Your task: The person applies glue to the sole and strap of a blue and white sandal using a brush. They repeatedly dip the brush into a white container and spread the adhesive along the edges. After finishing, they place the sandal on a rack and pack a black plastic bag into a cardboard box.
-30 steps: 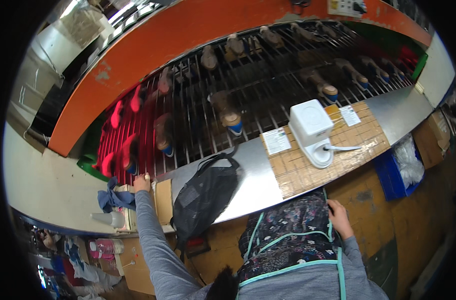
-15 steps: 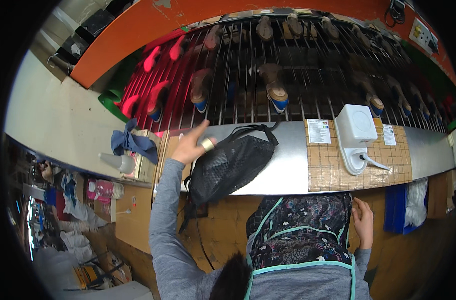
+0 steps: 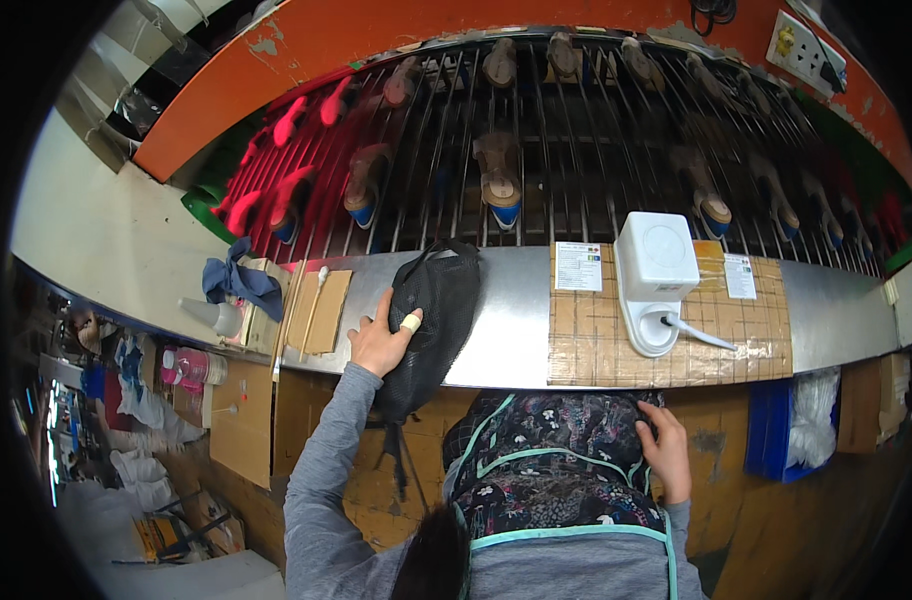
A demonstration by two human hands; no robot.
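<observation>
A black mesh drawstring bag (image 3: 438, 320) lies on the metal tabletop, its lower end and cords hanging over the front edge. My left hand (image 3: 378, 345) touches the bag's left side with fingers spread, and a pale band wraps one finger. Against the patterned black apron (image 3: 556, 440) on my lap rests my right hand (image 3: 666, 455), fingers apart and lightly bent, with nothing seen in it. On a taped cardboard mat to the right stands a white plastic container on a base (image 3: 658, 265), and a white-handled brush (image 3: 701, 333) sticks out of its cup.
Beyond the metal tabletop (image 3: 516, 340), several shoes with blue ends lie on a rack of metal rods (image 3: 596, 200), lit red at the left. A cotton-tipped stick (image 3: 316, 300), blue cloth (image 3: 244, 280) and grey cone (image 3: 211, 316) are at left. A blue bin (image 3: 776, 430) stands below right.
The bag has swung from slanting rightward to nearly upright, and its strap no longer reaches toward the rods. My left hand has come down against it. The whole view has shifted slightly.
</observation>
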